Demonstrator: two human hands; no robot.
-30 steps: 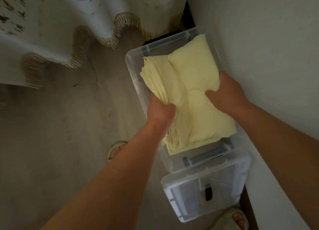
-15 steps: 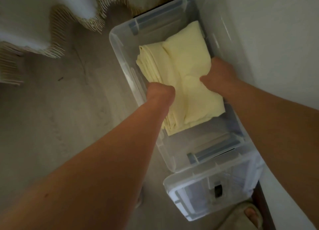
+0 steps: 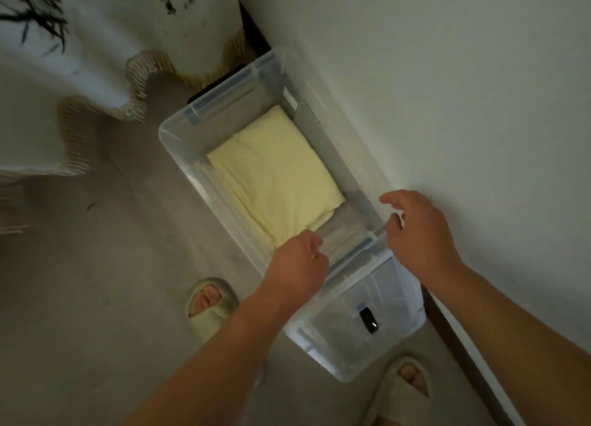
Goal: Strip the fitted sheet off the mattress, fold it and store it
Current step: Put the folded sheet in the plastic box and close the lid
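The folded pale yellow fitted sheet [image 3: 275, 169] lies flat inside a clear plastic storage box [image 3: 179, 144] on the floor by the wall. My left hand [image 3: 299, 267] hovers over the box's near left edge, fingers loosely curled, holding nothing. My right hand [image 3: 419, 230] hangs above the box's near right corner with relaxed, spread fingers, also empty. Neither hand touches the sheet.
A second clear box or lid [image 3: 361, 323] sits against the near end of the storage box. A white wall [image 3: 447, 89] runs along the right. A fringed white bedcover [image 3: 96, 83] hangs at the upper left. My two slippered feet [image 3: 208, 301] stand on the grey floor.
Both hands let go of the sheet and pulled back toward me. The sheet now rests in the box.
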